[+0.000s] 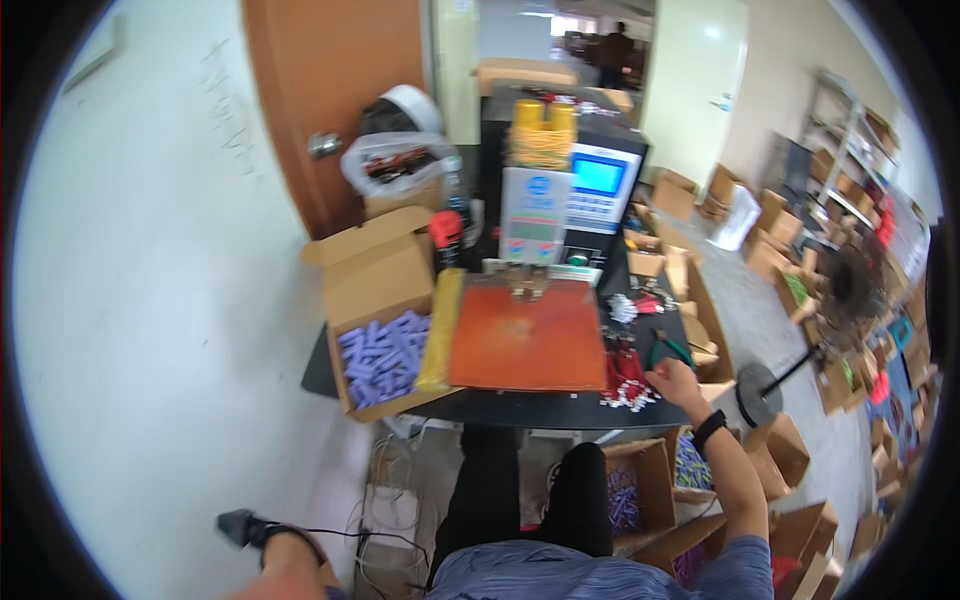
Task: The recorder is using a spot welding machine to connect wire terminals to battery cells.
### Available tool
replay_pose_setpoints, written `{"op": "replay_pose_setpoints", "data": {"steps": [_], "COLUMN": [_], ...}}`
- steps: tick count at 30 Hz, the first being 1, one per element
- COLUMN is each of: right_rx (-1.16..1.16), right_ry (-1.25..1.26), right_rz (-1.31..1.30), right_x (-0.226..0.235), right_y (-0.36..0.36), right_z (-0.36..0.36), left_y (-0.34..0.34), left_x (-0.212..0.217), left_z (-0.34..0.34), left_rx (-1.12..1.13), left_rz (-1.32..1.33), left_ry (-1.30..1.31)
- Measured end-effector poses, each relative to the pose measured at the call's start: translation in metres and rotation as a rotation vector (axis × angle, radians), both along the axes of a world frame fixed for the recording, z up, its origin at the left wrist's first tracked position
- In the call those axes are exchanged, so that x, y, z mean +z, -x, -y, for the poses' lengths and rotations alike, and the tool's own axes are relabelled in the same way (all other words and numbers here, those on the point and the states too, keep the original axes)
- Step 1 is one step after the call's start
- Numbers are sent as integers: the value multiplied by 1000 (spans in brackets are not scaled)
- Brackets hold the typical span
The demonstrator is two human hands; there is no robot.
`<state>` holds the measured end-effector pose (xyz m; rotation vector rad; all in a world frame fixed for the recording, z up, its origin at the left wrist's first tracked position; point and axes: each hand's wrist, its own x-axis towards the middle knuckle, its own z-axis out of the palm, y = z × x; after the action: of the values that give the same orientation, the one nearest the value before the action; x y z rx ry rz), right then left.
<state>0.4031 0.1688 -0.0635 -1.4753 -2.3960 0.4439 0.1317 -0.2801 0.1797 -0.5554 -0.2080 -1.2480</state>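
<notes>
At a black workbench (480,406), around an orange mat (480,350): bare-handed bench work among loose parts, seemingly far from finished. Apparently left to handle, a full heap of purple cylinders (385,350) to the left of the orange mat and a spread of red leads (625,365) with white ends just to its right. Possibly done already, a bundle of white-tipped pieces (622,308) farther back along the mat's right side, though impossible to tell from ready stock; any exact share of completed work likewise beyond judging.

Just right of the orange mat's near corner, a right hand (678,385) with fingers curled inward, barely parted if at all, at the edge of the red leads; whether gripping one, impossible to tell. Well off to the near left of the mat, a left arm (287,570) in a dark band, blurred; left-hand grip impossible to tell.

By count: one open cardboard box (370,275) left of the mat, under the cylinders; one yellow strip (438,335) along the mat's left edge; one machine (600,195) with a lit blue screen, behind the mat; two yellow tubes (528,115), also behind; one green-handled tool (672,350) to its right. Cylinders in dozens, leads in a cluster, both too overlapped for exact numbers.
</notes>
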Motion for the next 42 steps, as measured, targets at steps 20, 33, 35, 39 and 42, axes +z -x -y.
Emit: {"op": "replay_pose_setpoints", "data": {"steps": [20, 33, 35, 39, 42], "right_rx": [73, 134, 137, 41, -65], "right_ry": [208, 419, 425, 494, 699], "right_rz": [-5, -314, -263, -509, -483], "right_x": [-5, 48, 47, 28, 38], "right_y": [10, 16, 20, 0, -4], "right_z": [-64, -41, -37, -33, -15], "left_y": [253, 117, 112, 95, 100], "left_x": [-252, -176, -178, -168, -170], "left_z": [-131, -185, -201, -243, -256], "left_rx": [533, -1114, -1205, -1170, -1021], "left_rz": [1167, 788, 698, 552, 419], "left_ry": [1859, 1906, 1901, 2034, 2103]}}
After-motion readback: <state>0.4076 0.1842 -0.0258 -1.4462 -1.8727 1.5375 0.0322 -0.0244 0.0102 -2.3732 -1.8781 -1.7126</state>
